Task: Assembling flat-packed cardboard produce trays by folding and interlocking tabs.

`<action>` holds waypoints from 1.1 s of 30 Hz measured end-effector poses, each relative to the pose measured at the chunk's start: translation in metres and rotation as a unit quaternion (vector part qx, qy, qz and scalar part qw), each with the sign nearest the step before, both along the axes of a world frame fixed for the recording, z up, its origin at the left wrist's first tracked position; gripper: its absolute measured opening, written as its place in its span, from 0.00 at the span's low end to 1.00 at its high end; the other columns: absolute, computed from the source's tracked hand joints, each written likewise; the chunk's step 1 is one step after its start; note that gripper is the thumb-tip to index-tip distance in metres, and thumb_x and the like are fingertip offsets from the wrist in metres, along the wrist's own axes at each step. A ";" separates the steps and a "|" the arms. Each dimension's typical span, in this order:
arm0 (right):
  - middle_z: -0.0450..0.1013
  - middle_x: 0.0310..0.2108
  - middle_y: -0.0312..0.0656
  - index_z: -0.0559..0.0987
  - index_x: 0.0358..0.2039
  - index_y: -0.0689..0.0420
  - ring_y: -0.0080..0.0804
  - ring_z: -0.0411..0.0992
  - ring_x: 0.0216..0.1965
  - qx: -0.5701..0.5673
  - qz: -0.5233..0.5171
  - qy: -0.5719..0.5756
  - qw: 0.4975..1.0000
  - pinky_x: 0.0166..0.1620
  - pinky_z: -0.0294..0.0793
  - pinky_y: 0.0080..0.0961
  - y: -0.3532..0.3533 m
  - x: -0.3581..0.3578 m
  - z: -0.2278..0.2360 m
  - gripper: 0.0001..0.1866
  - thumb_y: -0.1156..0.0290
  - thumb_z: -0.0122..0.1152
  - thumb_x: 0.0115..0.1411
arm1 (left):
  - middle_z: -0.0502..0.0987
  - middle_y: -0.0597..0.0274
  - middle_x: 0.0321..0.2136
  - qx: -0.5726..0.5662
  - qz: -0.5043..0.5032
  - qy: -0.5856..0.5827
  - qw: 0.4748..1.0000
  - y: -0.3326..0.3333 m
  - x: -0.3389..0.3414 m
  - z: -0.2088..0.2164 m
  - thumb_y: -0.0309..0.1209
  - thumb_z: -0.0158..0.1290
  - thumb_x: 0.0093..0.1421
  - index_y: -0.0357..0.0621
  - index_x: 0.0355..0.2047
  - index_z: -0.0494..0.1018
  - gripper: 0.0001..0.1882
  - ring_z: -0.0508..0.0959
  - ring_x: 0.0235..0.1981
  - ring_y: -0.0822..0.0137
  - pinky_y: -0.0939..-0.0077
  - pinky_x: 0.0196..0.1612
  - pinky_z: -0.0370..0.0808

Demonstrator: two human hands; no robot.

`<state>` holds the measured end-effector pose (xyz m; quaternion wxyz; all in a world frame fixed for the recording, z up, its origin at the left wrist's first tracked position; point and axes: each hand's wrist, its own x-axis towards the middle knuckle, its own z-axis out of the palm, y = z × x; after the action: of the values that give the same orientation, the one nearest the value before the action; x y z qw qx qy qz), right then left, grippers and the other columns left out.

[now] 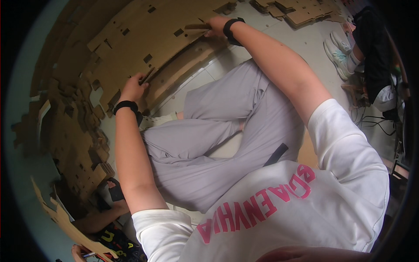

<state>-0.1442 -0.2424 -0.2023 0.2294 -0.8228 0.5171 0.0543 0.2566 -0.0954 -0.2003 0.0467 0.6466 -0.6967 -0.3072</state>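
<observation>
Left hand [132, 90] and right hand [216, 27] grip cardboard [161, 45] edges; tiled floor [203, 76] shows alongside.

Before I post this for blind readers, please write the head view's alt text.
A seated person's left hand and right hand are at the near edge of a large, slotted cardboard sheet. Cut cardboard pieces lie at left; another person's shoes show at right.
</observation>
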 end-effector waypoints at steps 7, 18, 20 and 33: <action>0.77 0.52 0.52 0.70 0.63 0.55 0.52 0.74 0.55 -0.135 -0.070 -0.039 0.988 0.57 0.74 0.45 -0.011 0.003 -0.010 0.32 0.52 0.62 0.64 | 0.79 0.38 0.50 -0.112 0.090 -0.037 0.989 -0.006 0.006 -0.002 0.36 0.57 0.65 0.35 0.54 0.73 0.21 0.78 0.53 0.41 0.56 0.56 0.73; 0.75 0.55 0.53 0.67 0.65 0.56 0.50 0.74 0.56 -0.228 -0.102 -0.106 0.963 0.58 0.73 0.43 -0.006 0.008 -0.017 0.34 0.58 0.64 0.62 | 0.80 0.34 0.45 -0.180 0.137 -0.025 0.974 -0.011 0.010 -0.012 0.37 0.58 0.65 0.34 0.52 0.73 0.21 0.79 0.51 0.39 0.55 0.53 0.75; 0.81 0.39 0.55 0.79 0.42 0.62 0.53 0.80 0.40 -0.338 -0.119 -0.156 0.920 0.45 0.79 0.45 -0.002 0.009 -0.009 0.13 0.66 0.54 0.64 | 0.79 0.34 0.47 -0.167 0.158 -0.032 0.973 -0.014 0.013 -0.017 0.34 0.56 0.66 0.34 0.54 0.72 0.21 0.78 0.52 0.39 0.55 0.54 0.74; 0.79 0.47 0.58 0.79 0.52 0.57 0.55 0.77 0.49 -0.219 -0.129 -0.206 0.945 0.53 0.76 0.45 -0.002 0.013 0.000 0.19 0.69 0.52 0.62 | 0.78 0.37 0.48 -0.227 0.195 -0.027 0.954 -0.009 0.006 -0.009 0.28 0.55 0.65 0.37 0.52 0.69 0.16 0.79 0.49 0.39 0.53 0.51 0.74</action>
<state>-0.1314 -0.2440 -0.2025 0.1504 -0.7720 0.5596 -0.2613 0.2627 -0.1043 -0.2089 0.2323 0.7502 -0.6094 -0.1088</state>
